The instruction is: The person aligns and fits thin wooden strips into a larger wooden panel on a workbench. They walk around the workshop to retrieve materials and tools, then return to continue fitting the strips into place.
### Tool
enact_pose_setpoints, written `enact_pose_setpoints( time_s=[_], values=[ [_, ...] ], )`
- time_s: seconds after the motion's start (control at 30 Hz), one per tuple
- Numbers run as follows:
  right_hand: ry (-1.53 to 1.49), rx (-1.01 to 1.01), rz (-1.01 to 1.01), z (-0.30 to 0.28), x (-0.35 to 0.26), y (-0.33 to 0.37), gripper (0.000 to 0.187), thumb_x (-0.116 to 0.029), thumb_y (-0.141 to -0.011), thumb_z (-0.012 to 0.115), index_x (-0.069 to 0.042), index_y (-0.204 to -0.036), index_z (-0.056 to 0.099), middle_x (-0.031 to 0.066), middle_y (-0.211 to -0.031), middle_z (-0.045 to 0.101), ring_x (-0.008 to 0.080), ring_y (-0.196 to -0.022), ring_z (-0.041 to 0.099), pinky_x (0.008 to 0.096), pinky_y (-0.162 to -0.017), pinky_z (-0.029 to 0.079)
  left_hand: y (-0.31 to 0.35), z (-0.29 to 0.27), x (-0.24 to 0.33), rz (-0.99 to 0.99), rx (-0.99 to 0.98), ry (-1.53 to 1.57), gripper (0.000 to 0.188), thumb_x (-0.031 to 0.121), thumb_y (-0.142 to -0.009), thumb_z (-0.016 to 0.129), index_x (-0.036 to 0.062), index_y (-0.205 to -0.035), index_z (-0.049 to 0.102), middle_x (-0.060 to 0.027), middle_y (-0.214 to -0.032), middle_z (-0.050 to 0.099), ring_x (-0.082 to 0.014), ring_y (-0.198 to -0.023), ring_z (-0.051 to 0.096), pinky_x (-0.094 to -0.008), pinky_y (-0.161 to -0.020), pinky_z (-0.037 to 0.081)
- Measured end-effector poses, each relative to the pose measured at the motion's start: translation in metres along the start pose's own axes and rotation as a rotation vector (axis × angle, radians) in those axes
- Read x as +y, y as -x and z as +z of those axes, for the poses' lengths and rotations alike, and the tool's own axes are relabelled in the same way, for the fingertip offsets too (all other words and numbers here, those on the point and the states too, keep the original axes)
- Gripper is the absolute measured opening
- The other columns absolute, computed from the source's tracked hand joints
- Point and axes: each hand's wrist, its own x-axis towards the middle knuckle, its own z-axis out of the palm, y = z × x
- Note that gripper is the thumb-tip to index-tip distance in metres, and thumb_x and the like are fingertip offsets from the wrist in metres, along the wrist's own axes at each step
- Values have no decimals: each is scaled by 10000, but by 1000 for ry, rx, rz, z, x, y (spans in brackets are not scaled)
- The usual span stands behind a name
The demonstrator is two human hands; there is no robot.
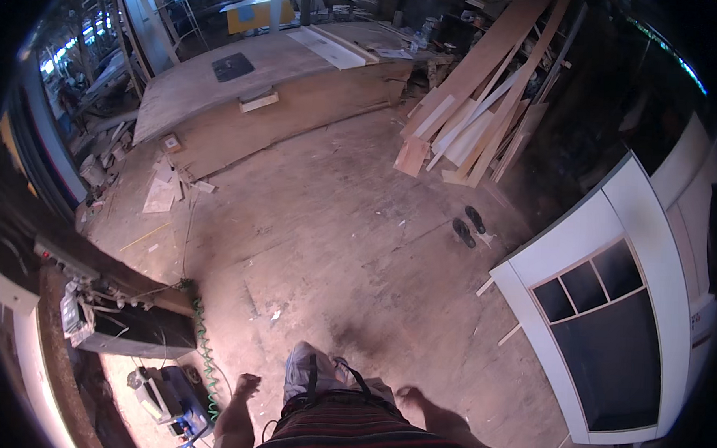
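My left hand (248,384) hangs beside my left leg at the bottom of the head view, its fingers loosely curled with nothing seen in them. On the other side, my right hand (408,395) hangs low by my right hip. Its fingers are small and dim, so their state is unclear, and no object shows in it. Neither hand touches anything I can make out. Nearest to the left hand are a green coiled air hose (203,341) and a blue and dark machine (177,401) on the floor.
A large wooden worktable (181,99) stands ahead. Long boards (474,78) lean at the far right. A white panel frame with dark openings (523,265) stands at right. Black sandals (463,232) lie on the floor, wood scraps (162,192) near the table's left end.
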Motion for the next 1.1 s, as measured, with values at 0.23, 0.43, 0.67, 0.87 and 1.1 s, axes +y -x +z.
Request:
enact_pose_setpoints(
  time_s=[0.23,0.43,0.67,0.87,1.1],
  values=[
    [-489,601,-99,-221,-281,-223,247,-300,-972,609,-88,-1094,640,55,-823,648,153,-615,636,294,-514,507,-117,-35,147,-312,5,-116,380,347,-900,724,75,-1152,643,-128,-940,704,-333,-809,712,-563,-716,560],
    [-300,495,68,-253,-378,-313,723,-645,-988,418,-16,-882,759,106,-823,748,200,-642,691,338,-568,536,-322,-3,377,66,-57,-230,250,348,-909,721,109,-847,684,-73,-730,669,-238,-644,659,-444,-616,557],
    [-658,242,368,-268,-381,-365,547,-367,-1000,349,57,-979,693,173,-890,722,309,-696,693,409,-581,535,-435,96,755,834,-52,-289,320,306,-867,745,49,-1053,707,-187,-900,702,-285,-750,684,-388,-682,552],
    [675,179,48,-284,-343,-451,417,-382,-988,479,-43,-1071,707,280,-931,693,358,-843,690,489,-746,555,-456,171,971,796,-344,-247,402,324,-907,707,17,-1164,661,-164,-954,727,-245,-793,708,-357,-697,557],
    [331,231,41,-423,-451,-694,431,-337,-857,621,-142,-1239,661,231,-1135,681,360,-1068,652,464,-913,526,-587,89,996,419,-155,-1193,385,411,-862,745,99,-1086,732,-176,-876,734,-323,-846,714,-433,-776,565]
  ],
)
